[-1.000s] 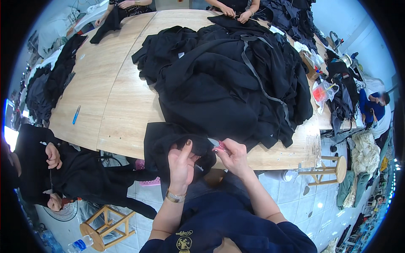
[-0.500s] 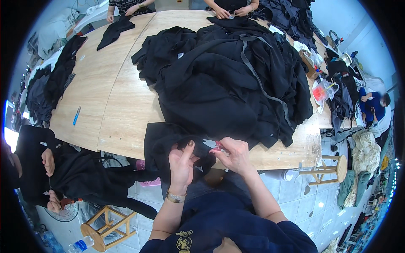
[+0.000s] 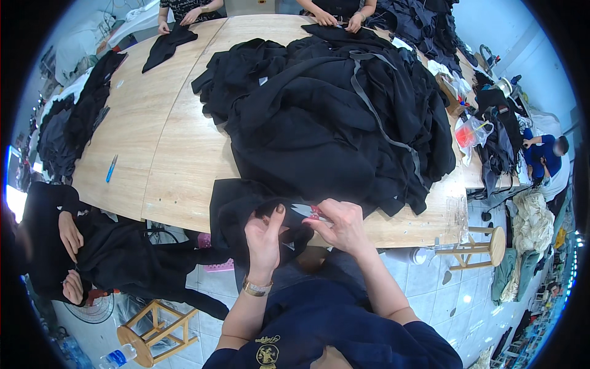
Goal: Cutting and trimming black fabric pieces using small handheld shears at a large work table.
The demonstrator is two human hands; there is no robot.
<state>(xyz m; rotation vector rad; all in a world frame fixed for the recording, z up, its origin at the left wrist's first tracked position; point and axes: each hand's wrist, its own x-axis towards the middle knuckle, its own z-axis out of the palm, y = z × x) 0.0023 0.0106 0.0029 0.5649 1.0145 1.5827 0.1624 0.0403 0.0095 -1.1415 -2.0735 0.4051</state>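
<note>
In the head view, bare wood runs along the left side of the table [image 3: 175, 157]; a black cloth heap [image 3: 301, 135] fills its middle. By the right edge, a clear bag [image 3: 483, 130] holds something red. At the near edge, my left hand [image 3: 262, 241] grips a black garment [image 3: 230, 202], thumb up; my right hand [image 3: 343, 225] clasps red-handled snips [image 3: 315, 213].

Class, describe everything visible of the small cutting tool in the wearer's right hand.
The small cutting tool has pale, silvery blades that look like metal and a pinkish-red grip marked with light specks. The right hand holds it, its fingers hiding much of the grip. The blades appear parted, pointing leftward toward the left hand, close to the black cloth; whether they touch it is unclear.
</note>
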